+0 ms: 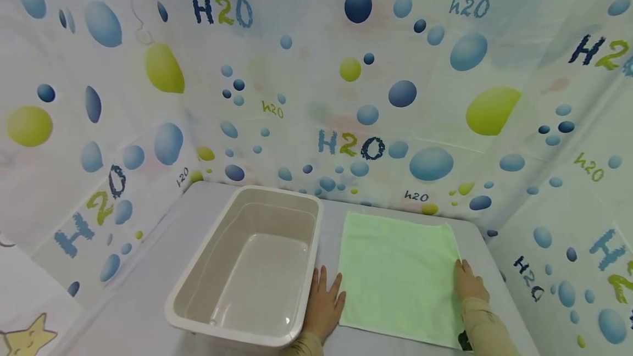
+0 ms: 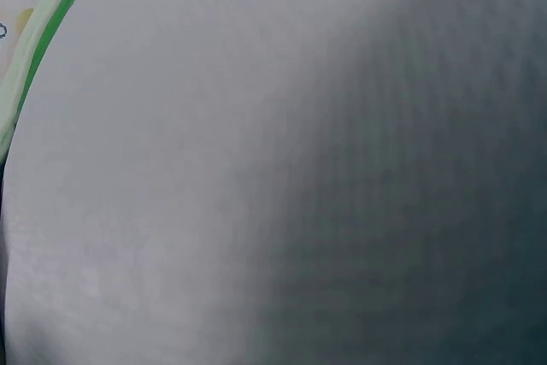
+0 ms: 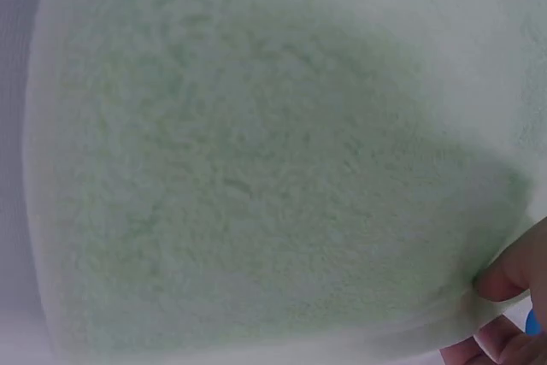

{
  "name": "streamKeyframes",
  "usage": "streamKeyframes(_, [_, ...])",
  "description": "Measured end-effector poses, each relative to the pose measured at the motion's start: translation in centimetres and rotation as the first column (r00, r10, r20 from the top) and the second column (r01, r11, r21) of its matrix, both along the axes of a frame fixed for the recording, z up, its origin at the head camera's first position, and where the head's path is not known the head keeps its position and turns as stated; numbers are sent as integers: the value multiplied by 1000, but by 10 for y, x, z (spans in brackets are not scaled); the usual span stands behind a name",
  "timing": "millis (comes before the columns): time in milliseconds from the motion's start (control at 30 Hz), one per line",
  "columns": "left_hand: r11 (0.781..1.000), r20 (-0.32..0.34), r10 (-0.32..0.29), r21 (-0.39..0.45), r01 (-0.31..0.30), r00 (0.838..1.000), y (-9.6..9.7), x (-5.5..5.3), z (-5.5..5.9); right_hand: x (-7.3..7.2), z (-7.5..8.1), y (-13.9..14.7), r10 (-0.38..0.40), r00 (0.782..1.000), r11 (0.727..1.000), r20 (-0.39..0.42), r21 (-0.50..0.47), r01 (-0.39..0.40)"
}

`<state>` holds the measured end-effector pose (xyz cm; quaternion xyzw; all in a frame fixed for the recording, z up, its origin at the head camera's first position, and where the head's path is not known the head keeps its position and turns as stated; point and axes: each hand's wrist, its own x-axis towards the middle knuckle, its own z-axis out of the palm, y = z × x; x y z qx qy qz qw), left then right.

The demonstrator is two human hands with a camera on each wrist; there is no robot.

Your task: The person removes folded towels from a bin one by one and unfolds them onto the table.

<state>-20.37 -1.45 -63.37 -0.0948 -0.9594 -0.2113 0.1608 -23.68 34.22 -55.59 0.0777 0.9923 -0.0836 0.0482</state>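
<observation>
A light green towel (image 1: pixel 400 273) lies spread out flat on the table. At its right edge, my right hand (image 1: pixel 471 283) pinches the border between thumb and fingers. The right wrist view shows the thumb (image 3: pixel 511 273) on top of the towel (image 3: pixel 248 168) and the other fingers below its hem. My left hand (image 1: pixel 323 307) rests palm down with fingers spread, between the towel's left edge and a beige plastic basin (image 1: pixel 267 284). Its fingertips are not visible in the left wrist view, where a strip of green cloth (image 2: pixel 53 32) shows at the upper left.
The basin stands left of my left hand, with nothing seen inside. A white-covered table (image 1: pixel 148 301) lies under everything. Walls of patterned fabric (image 1: pixel 316 70) with bubbles and H2O lettering enclose the back and both sides. A small dark object (image 1: pixel 464 340) shows beside my right sleeve.
</observation>
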Motion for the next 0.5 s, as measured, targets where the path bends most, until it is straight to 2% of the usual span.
streamKeyframes(67, [1000, 0, -1, 1, 1, 1000, 2, 1, 0, 6, -1, 1, -3, 1000, 1000, -15, 1, 3])
streamKeyframes(233, [1000, -48, -12, 8, 13, 999, 6, 3, 2, 23, -7, 11, -13, 997, 1000, -75, -19, 11])
streamKeyframes(367, [999, -19, -35, 18, 36, 999, 4, 0, 4, 38, -15, 23, -15, 996, 998, -91, -63, 9])
streamKeyframes(500, [996, -4, -55, 68, 55, 998, -2, 0, 5, 50, -15, 33, -37, 998, 991, -58, -130, 30])
